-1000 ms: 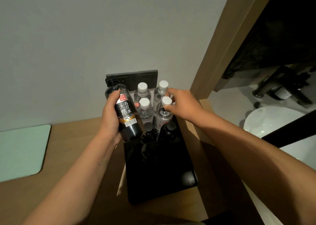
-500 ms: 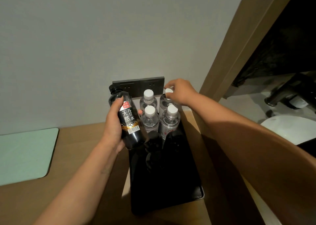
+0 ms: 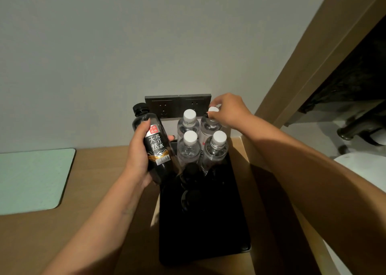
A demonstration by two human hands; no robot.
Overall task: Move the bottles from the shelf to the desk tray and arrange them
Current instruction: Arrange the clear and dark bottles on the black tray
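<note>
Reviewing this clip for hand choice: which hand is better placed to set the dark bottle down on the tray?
Left. The left hand already grips the dark bottle at the black tray's left edge, while the right hand is busy pinching the back-right clear bottle's cap.

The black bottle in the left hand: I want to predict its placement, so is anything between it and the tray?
Nothing visible blocks it. The black bottle, gripped by the left hand, hangs over the tray's left edge, beside the clear bottles.

Green mat [image 3: 31, 180], wall sockets [image 3: 177, 105]
</note>
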